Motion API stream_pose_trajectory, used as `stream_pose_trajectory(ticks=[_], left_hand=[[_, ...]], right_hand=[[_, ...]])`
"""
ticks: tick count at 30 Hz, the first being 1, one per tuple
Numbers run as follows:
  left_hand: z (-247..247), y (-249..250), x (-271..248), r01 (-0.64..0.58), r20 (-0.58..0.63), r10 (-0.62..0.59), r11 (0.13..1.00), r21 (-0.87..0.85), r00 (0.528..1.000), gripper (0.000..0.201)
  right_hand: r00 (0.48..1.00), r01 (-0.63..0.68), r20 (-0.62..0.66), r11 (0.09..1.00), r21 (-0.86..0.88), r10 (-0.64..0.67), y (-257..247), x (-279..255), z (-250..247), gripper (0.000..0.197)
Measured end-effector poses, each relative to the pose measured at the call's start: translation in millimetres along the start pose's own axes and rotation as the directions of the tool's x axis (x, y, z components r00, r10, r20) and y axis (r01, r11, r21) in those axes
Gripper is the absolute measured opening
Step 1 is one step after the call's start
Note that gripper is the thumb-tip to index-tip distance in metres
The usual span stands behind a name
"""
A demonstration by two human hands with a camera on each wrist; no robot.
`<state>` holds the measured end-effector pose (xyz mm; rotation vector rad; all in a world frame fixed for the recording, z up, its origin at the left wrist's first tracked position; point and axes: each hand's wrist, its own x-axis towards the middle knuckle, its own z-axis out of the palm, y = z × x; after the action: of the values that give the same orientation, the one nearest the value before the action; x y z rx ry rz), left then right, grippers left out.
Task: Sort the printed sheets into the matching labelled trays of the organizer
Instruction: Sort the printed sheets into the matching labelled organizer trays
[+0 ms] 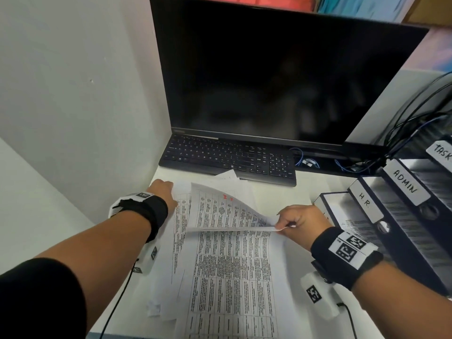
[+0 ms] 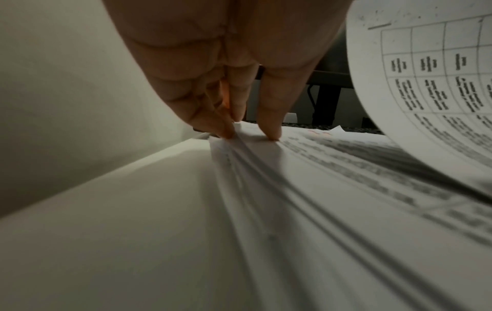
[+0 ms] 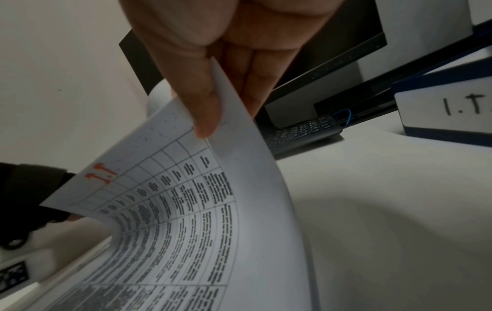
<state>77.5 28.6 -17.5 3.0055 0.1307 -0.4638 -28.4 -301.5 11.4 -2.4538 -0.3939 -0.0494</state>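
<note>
A loose pile of printed table sheets [image 1: 232, 277] lies on the white desk [image 1: 303, 189]. My left hand [image 1: 162, 188] presses its straight fingertips [image 2: 271, 130] on the pile's [image 2: 346, 189] far left corner. My right hand [image 1: 286, 225] pinches the near right corner of the top sheet [image 1: 227, 211] and holds it curled up off the pile. That sheet [image 3: 186, 189] bears a red "IT" mark [image 3: 102, 172]. The thumb [image 3: 205, 117] lies on its printed face. The organizer's trays stand to the right, labelled H.R. [image 1: 365, 203], ADMIN [image 1: 404, 182], TASK [image 1: 442, 152] and I.T. [image 3: 447, 109].
A dark monitor [image 1: 269, 69] and a black keyboard [image 1: 227, 159] stand behind the pile. Black and blue cables [image 1: 415, 113] hang at the back right. A white wall [image 1: 73, 94] closes the left side. The desk's front edge runs just below the pile.
</note>
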Motion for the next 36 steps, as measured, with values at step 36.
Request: stream_pose_trajectory(ticks=[36], left_hand=[[6.2,1.7,-87.1,-0.253,-0.085,0.369,0.438,-0.863,0.926,0.023]], right_hand=[[0.954,-0.231,0.118,0.927,-0.296,0.276,-17.2,1.9,-10.0,0.044]])
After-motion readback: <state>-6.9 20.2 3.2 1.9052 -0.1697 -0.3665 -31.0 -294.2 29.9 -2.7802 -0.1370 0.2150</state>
